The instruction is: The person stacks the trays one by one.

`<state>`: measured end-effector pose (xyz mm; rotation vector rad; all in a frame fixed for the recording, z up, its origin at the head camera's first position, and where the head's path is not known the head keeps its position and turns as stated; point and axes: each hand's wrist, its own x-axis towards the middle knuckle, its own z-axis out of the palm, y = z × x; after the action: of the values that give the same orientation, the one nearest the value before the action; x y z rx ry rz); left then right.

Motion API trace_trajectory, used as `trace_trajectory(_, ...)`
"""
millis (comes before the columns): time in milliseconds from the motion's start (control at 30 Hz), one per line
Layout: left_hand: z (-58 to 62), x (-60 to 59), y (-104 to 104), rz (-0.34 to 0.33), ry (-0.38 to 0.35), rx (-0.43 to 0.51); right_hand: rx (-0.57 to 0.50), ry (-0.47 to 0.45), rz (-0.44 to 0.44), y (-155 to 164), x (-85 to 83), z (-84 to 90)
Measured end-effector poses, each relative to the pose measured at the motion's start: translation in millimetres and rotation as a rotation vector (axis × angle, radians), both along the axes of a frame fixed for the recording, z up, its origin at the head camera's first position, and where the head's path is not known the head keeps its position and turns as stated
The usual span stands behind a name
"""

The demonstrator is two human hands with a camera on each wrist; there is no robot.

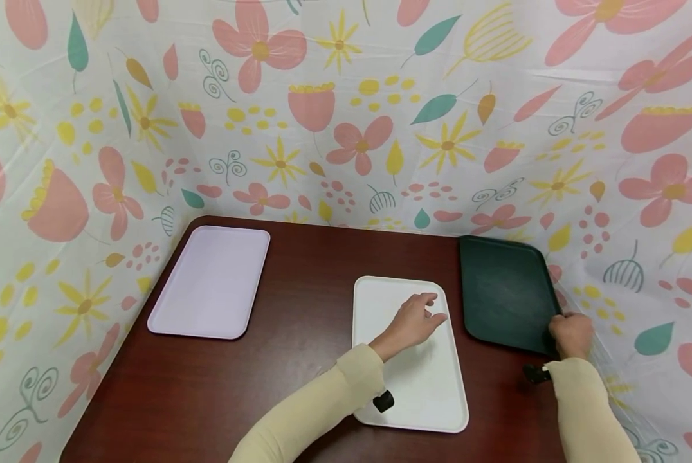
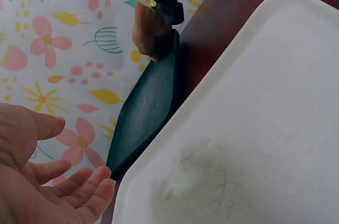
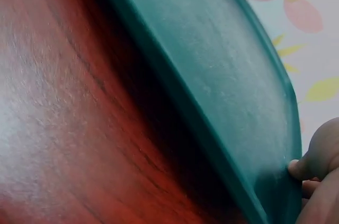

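- Right hand (image 1: 570, 334) grips the near right corner of the dark green tray (image 1: 505, 292); in the right wrist view the thumb sits on the rim and the other fingers curl underneath, so it is clamped on that corner.
- Green tray stretches away from the right hand, forward and slightly to its left; long axis runs near-to-far along the right edge of the worktop (image 1: 300, 270). Its right side looks raised off the worktop in the wrist views, tilted rather than flat.
- Left hand (image 1: 418, 318) hovers over the far half of the white tray (image 1: 406, 354), fingers spread and loose, holding nothing. I can't tell whether the fingertips touch the tray surface.
- White tray lies directly under the left hand, long axis also near-to-far, with its near end back by the left sleeve.
- Key relation: the green tray sits just to the right of the left hand, its left edge beside the white tray's right edge with a narrow strip of worktop between. The right hand already has it; the left hand is near its left edge but apart from it.
- Lilac tray (image 1: 213, 280) is well off to the left of the left hand, flat on the worktop, out of either hand's immediate reach.
- Floral cloth (image 1: 346, 109) walls the worktop just behind and right of the right hand, so there is little room on that side.
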<state>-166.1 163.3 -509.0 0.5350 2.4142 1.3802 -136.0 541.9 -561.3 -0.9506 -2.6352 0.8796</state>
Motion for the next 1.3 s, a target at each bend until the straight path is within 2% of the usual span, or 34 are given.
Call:
trace_trajectory(133, 0.1, -5.6, 4, 0.017, -0.017, 0.019, -0.097, 0.051, 0.003, -3, 5.9, 0.7)
trace_trajectory(233, 0.0, -9.3, 7, 0.035, -0.029, 0.044, -0.116, 0.083, -0.009, -6, 7.8, 3.0)
trace_trajectory(367, -0.9, -12.8, 12, 0.057, -0.041, 0.078, -0.102, 0.061, -0.016, -12, 11.0, 10.9)
trace_trajectory(567, -1.9, -16.9, 22, 0.085, -0.041, 0.135, -0.247, -0.024, -0.021, -21, 21.3, 26.7)
trace_trajectory(667, -0.1, -21.2, 28, 0.123, -0.057, 0.177, -0.291, -0.036, -0.015, -29, 25.3, 34.9)
trace_trajectory(867, 6.5, -30.7, 40, 0.189, -0.096, 0.209, -0.257, -0.009, -0.004, -51, 33.0, 48.7)
trace_trajectory(1100, 7.3, -29.1, 44, 0.185, -0.131, 0.187, -0.242, -0.003, 0.05, -66, 41.1, 56.6)
trace_trajectory(1300, 5.4, -28.4, 39, 0.214, -0.101, 0.224, -0.296, 0.013, 0.137, -68, 51.4, 57.6)
